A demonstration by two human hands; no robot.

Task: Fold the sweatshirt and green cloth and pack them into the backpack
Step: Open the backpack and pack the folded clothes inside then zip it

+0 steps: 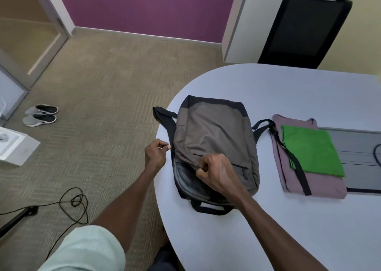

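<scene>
While both folded garments are lying stacked on the surface point(226, 239), opening the backpack point(214, 138) for packing, judging by how things lie. Pinching something small at the bag's left edge with the left hand point(155, 154), thumb and fingers curled tight around what looks like a zipper pull, though too small to be sure. Gripping the front panel's fabric near the mouth with the right hand point(214, 172), fingers closed into a fist on the cloth and lifting it, showing a dark gap into the main compartment on the near left side. Lying flat near the surface's rounded edge, the backpack, top handle toward the person, 1 strap hanging off the far left edge and another trailing right across the sweatshirt point(299, 180). Resting just beside the bag on its right, the mauve sweatshirt, with the green cloth point(311, 153) folded on top of it. Calling next, probably, for widening the opening further, then freeing 1 hand, clearing the strap and reaching right for the stack.
</scene>
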